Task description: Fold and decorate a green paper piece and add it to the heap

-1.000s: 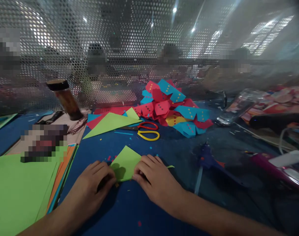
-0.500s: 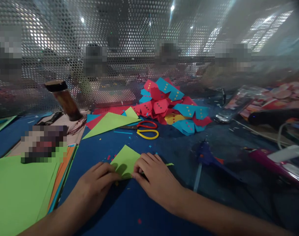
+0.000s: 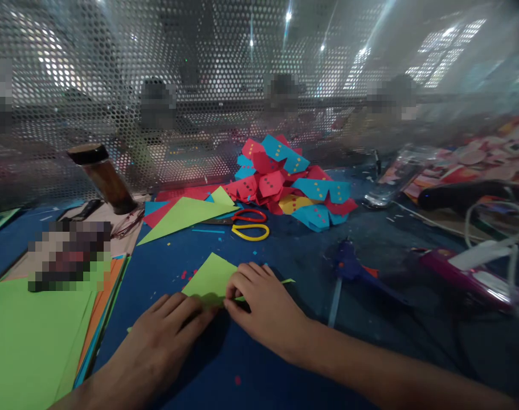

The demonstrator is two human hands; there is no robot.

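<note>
A light green sheet of paper (image 3: 211,274) lies on the blue table, one corner pointing away from me. Along its near edge, my left hand (image 3: 169,327) has thumb and fingers closed on the paper. My right hand (image 3: 265,307) pinches the same edge just to the right, fingers curled, the two thumbs almost meeting. Both hands cover parts of the sheet, and a thin green tip pokes out on either side. Beyond them lie scissors (image 3: 250,231) with one red and one yellow handle, touching a larger green folded paper (image 3: 182,216).
Red, blue and yellow cut-paper shapes (image 3: 276,182) are heaped at the back. A lidded bottle (image 3: 109,182) stands left, behind stacked green sheets (image 3: 32,336). To the right are a blue glue gun (image 3: 348,262), a magenta tool (image 3: 460,273) and a clear container (image 3: 391,179).
My left hand has slid right along the paper's near edge, closer to my right hand. The right hand keeps its pinch. The whole view has shifted slightly.
</note>
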